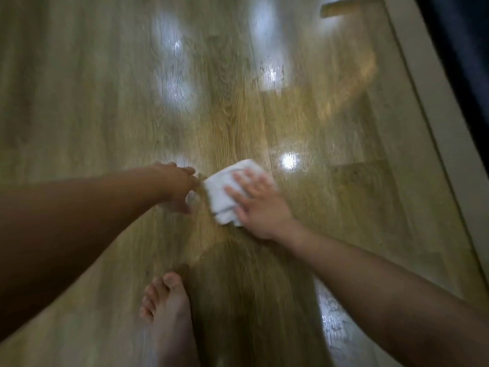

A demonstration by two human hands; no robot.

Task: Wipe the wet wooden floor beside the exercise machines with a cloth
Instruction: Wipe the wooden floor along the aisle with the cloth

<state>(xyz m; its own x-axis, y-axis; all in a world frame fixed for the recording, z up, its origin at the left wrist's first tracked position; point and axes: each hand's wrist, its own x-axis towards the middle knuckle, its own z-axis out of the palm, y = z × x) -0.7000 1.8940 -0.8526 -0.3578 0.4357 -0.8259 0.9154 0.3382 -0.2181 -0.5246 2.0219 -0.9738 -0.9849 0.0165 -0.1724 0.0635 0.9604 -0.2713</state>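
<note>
A folded white cloth (221, 193) lies on the wooden floor (105, 88) in the middle of the view. My right hand (258, 205) rests flat on top of it with fingers spread, pressing it down. My left hand (178, 186) is just left of the cloth, fingers apart, fingertips near its left edge; whether they touch it is blurred. The floor shines with wet patches (272, 72) ahead and bright light reflections (289, 160) close to the cloth.
My bare foot (169, 311) stands on the floor below the hands. A pale skirting strip (434, 107) runs along the right side, with a dark surface (465, 49) beyond it. A wooden piece (341, 7) shows at the top right.
</note>
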